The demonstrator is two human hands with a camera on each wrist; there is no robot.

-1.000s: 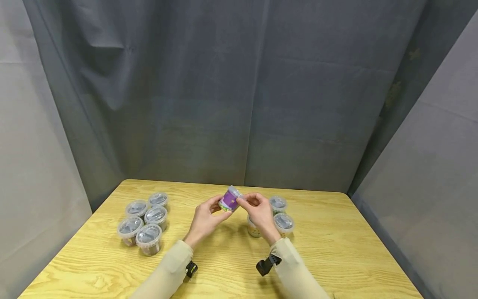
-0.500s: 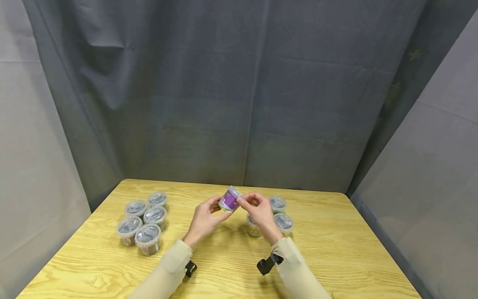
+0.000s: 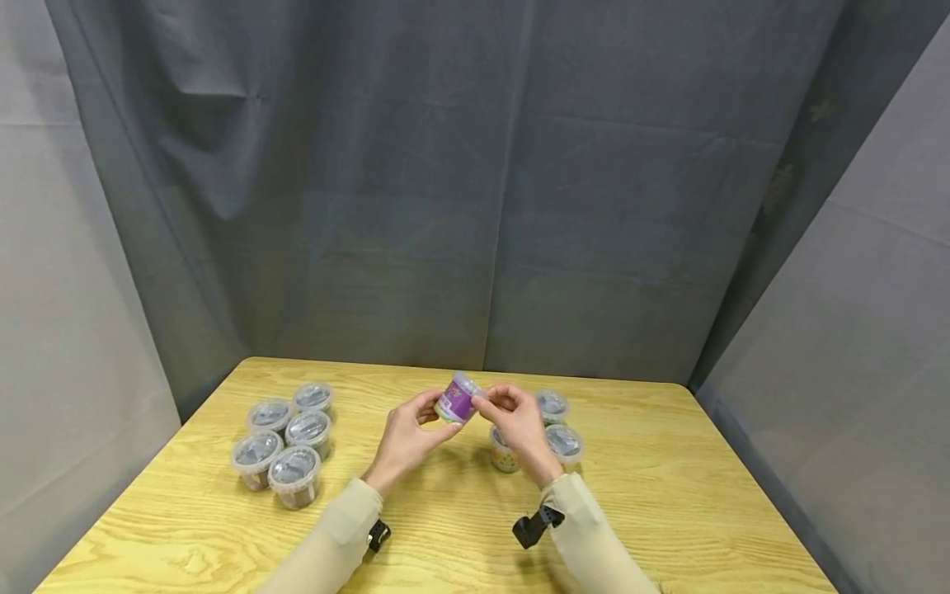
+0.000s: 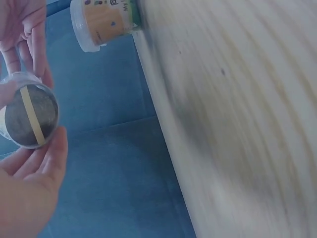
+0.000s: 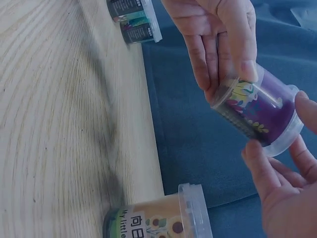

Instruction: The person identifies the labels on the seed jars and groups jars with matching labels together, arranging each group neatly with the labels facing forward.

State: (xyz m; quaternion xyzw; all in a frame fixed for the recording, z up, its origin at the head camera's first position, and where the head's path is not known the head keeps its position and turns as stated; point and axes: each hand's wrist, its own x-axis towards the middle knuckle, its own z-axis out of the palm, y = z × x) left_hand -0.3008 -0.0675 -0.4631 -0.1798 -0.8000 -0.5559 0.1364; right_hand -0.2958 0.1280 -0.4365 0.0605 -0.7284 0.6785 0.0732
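Observation:
A small clear plastic tub with a purple flowered label is held up above the table, tilted, its lidded end up. My left hand grips its lower end, thumb on the label in the right wrist view. My right hand pinches it near the lid. Dark contents and a beige strip show through the tub's round base in the left wrist view. Beside my right hand, partly hidden by it, stands an orange-labelled tub; sunflowers show on that label in the right wrist view.
Several lidded tubs stand grouped on the table's left. Behind my right wrist are two more tubs, a farther one and a nearer one. The wooden table ends at a dark curtain.
The purple tub has turned a little between my fingers, so a different part of its label faces the head camera. Both hands stay almost in place; the standing tubs have not moved.

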